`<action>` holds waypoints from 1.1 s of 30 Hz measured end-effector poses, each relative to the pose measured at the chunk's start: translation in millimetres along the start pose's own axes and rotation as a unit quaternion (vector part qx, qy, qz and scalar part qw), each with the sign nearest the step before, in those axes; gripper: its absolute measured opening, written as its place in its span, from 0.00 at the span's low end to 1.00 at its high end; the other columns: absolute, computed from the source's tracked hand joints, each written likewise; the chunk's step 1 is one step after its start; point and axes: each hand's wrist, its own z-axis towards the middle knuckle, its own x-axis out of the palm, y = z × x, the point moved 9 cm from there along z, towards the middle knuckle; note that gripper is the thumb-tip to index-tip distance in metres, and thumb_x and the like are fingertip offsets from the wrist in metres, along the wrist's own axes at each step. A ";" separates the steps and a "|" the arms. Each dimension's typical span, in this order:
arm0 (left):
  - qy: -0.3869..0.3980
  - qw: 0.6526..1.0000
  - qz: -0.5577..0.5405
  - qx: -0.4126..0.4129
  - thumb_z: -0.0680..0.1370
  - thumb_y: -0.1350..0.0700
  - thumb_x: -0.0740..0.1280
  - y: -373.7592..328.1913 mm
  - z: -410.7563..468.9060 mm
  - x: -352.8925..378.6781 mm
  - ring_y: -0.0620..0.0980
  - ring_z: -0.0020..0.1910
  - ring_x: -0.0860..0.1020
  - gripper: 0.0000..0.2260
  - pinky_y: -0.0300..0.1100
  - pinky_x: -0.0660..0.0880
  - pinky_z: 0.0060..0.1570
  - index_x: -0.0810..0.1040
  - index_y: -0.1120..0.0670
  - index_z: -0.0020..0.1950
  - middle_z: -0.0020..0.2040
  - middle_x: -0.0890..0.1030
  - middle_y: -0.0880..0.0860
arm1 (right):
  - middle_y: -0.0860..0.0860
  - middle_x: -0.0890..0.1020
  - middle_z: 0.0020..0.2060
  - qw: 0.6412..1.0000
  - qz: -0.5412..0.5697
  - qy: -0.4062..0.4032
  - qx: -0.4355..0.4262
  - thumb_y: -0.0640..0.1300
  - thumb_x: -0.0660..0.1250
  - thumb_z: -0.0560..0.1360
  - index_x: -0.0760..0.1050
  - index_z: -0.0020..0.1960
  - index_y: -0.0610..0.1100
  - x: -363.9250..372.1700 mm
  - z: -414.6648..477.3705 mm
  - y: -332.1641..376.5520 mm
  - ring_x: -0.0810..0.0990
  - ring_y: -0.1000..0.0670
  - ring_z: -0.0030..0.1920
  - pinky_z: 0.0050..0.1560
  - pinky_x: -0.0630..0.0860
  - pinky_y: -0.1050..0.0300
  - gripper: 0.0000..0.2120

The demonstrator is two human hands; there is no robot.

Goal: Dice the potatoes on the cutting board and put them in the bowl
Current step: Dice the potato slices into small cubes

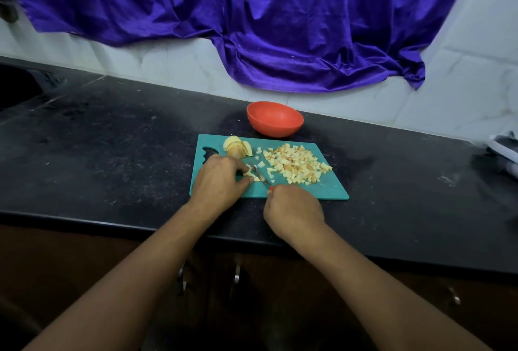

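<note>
Pinning potato strips [250, 174] on the teal cutting board [330, 189] with my left hand [221, 175], fingers curled over them; my right hand [293, 210] grips the knife [261, 176]; I'd keep fingertips tucked and cuts even; diced pile [297, 164] lies rightward, red bowl [274, 120] just behind the board.

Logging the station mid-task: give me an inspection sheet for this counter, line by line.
Surface: black countertop, dusty with pale specks.
Job's things: teal cutting board carries a diced potato pile, potato slices and a potato piece under the knife; orange bowl behind, no dice seen inside.
Clutter: blurred white-and-dark item at the right edge.
Grippers: left hand pinches the potato piece; right hand grips the knife handle.
Cables: nothing seen.
Surroundings: purple cloth over a white tiled wall; cabinet handles below.
</note>
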 end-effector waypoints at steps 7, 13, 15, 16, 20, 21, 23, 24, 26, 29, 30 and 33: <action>0.000 1.000 0.001 0.002 0.75 0.46 0.75 -1.5 1.0 -5.2 0.50 0.57 0.78 0.14 0.50 0.79 0.55 0.85 0.49 0.59 0.52 0.85 0.51 | 0.45 0.80 0.57 0.994 -0.105 -0.013 -0.019 0.48 0.61 0.84 0.73 0.68 0.44 -2.5 -1.4 8.9 0.80 0.44 0.54 0.44 0.75 0.49 0.15; 0.000 1.000 0.002 -0.002 0.76 0.45 0.75 -2.6 0.1 -6.8 0.49 0.56 0.78 0.14 0.50 0.79 0.55 0.85 0.48 0.60 0.53 0.85 0.51 | 0.49 0.80 0.49 0.998 0.050 0.003 0.035 0.53 0.58 0.85 0.77 0.59 0.46 -0.7 2.1 -9.5 0.79 0.48 0.50 0.49 0.79 0.49 0.14; -0.002 1.000 -0.002 -0.002 0.76 0.46 0.75 -2.5 -1.4 -7.4 0.49 0.56 0.78 0.13 0.50 0.79 0.55 0.85 0.48 0.59 0.53 0.84 0.51 | 0.49 0.79 0.46 0.996 0.079 0.020 0.042 0.54 0.56 0.85 0.77 0.58 0.45 0.2 4.4 -14.7 0.79 0.49 0.47 0.48 0.80 0.49 0.16; -0.003 1.000 -0.006 -0.003 0.76 0.46 0.74 -1.9 -2.0 -7.5 0.49 0.56 0.78 0.13 0.50 0.78 0.55 0.85 0.48 0.59 0.53 0.84 0.51 | 0.49 0.79 0.45 0.994 0.095 0.032 0.046 0.55 0.56 0.85 0.76 0.58 0.44 0.0 5.3 -16.6 0.80 0.48 0.46 0.48 0.81 0.48 0.17; 0.002 1.000 -0.021 -0.006 0.76 0.45 0.75 0.6 -2.2 -5.5 0.48 0.58 0.77 0.14 0.48 0.77 0.56 0.85 0.45 0.60 0.54 0.85 0.48 | 0.48 0.80 0.44 0.993 0.109 0.026 0.034 0.56 0.54 0.86 0.77 0.57 0.44 -9.9 5.9 -17.6 0.81 0.47 0.45 0.49 0.83 0.46 0.19; 0.002 1.000 -0.028 -0.006 0.75 0.46 0.75 1.8 -2.0 -5.2 0.48 0.58 0.77 0.14 0.48 0.77 0.57 0.85 0.45 0.60 0.54 0.86 0.48 | 0.49 0.80 0.44 0.995 0.097 0.016 0.024 0.56 0.54 0.86 0.78 0.56 0.45 -12.1 5.9 -15.3 0.80 0.48 0.45 0.47 0.81 0.47 0.19; -0.001 0.999 -0.043 -0.008 0.75 0.47 0.76 3.7 -1.7 -6.0 0.49 0.58 0.79 0.14 0.49 0.78 0.58 0.86 0.47 0.60 0.54 0.86 0.48 | 0.50 0.80 0.43 0.997 0.079 0.003 0.007 0.55 0.54 0.86 0.78 0.56 0.46 -14.0 4.5 -8.2 0.79 0.49 0.44 0.43 0.75 0.51 0.18; -0.003 0.999 -0.047 -0.009 0.75 0.48 0.76 4.0 -1.9 -6.5 0.49 0.57 0.79 0.13 0.50 0.78 0.58 0.86 0.47 0.59 0.54 0.86 0.47 | 0.50 0.80 0.43 0.997 0.071 0.001 0.001 0.55 0.54 0.86 0.78 0.55 0.46 -13.5 3.6 -4.3 0.79 0.49 0.45 0.43 0.74 0.52 0.18; -0.005 0.999 -0.048 -0.009 0.75 0.49 0.76 4.3 -2.1 -6.3 0.49 0.56 0.80 0.12 0.50 0.78 0.57 0.86 0.47 0.58 0.53 0.86 0.47 | 0.49 0.79 0.44 0.998 0.057 0.002 -0.005 0.54 0.55 0.86 0.78 0.56 0.46 -12.0 2.9 3.3 0.79 0.48 0.46 0.43 0.73 0.52 0.17; -0.003 0.999 -0.047 -0.013 0.76 0.49 0.75 5.7 -1.5 -4.9 0.47 0.55 0.80 0.09 0.49 0.79 0.57 0.87 0.46 0.56 0.52 0.86 0.46 | 0.49 0.79 0.46 0.999 0.039 0.010 -0.007 0.53 0.58 0.85 0.78 0.58 0.45 -10.8 4.9 12.6 0.79 0.47 0.48 0.43 0.73 0.52 0.14; -0.003 0.999 -0.047 -0.013 0.76 0.49 0.75 5.9 -1.0 -4.2 0.46 0.55 0.80 0.08 0.49 0.79 0.56 0.87 0.46 0.55 0.51 0.86 0.45 | 0.49 0.79 0.46 0.999 0.032 0.014 -0.006 0.52 0.59 0.85 0.78 0.59 0.45 -11.8 5.5 14.8 0.79 0.47 0.48 0.44 0.74 0.51 0.14; -0.003 0.999 -0.044 -0.012 0.77 0.50 0.75 5.9 -0.3 -3.3 0.45 0.54 0.80 0.07 0.49 0.80 0.56 0.87 0.46 0.54 0.50 0.86 0.43 | 0.49 0.78 0.47 0.999 0.003 0.032 -0.008 0.51 0.60 0.84 0.77 0.60 0.45 -16.4 9.0 22.3 0.78 0.47 0.49 0.45 0.74 0.51 0.13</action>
